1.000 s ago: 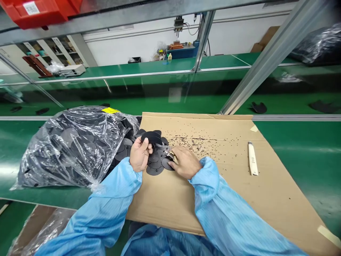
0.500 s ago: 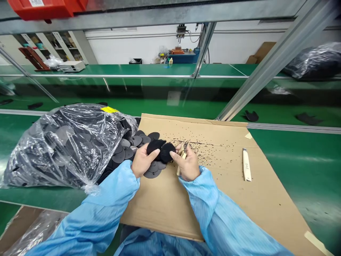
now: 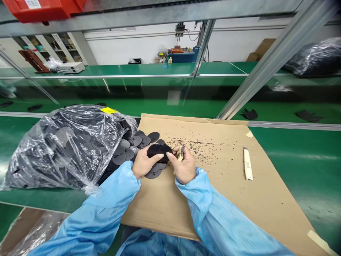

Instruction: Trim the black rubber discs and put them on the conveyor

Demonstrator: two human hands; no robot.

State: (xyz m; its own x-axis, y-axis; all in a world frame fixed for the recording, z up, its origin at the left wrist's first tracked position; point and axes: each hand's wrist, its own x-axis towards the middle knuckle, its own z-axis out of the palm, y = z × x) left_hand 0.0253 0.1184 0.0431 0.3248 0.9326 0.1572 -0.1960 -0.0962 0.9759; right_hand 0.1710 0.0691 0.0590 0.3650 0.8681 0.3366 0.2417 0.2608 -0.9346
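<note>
My left hand (image 3: pixel 142 163) is closed on a black oval disc (image 3: pixel 153 150), thumb on top. A second black disc (image 3: pixel 166 152) overlaps its right side, and the thumb of my right hand (image 3: pixel 185 169) presses on that one's edge. The same right hand keeps a pair of small cutting pliers (image 3: pixel 181 153) with cream-wrapped handles in its palm, jaws pointing up and away. Below and behind the held pieces lie several loose black discs (image 3: pixel 153 174), spilling from a clear plastic bag (image 3: pixel 66 145) at the left.
A brown cardboard sheet (image 3: pixel 162 209) covers the green bench (image 3: pixel 301 156). Tiny black scraps (image 3: pixel 204 151) are scattered over its far half. At the right lies a slim cream-wrapped tool (image 3: pixel 247 164). A slanted metal post (image 3: pixel 247 78) rises behind the sheet.
My right hand has moved slightly left, bringing its disc further over the left one. The pliers moved with it. My left hand stays nearly in place.
</note>
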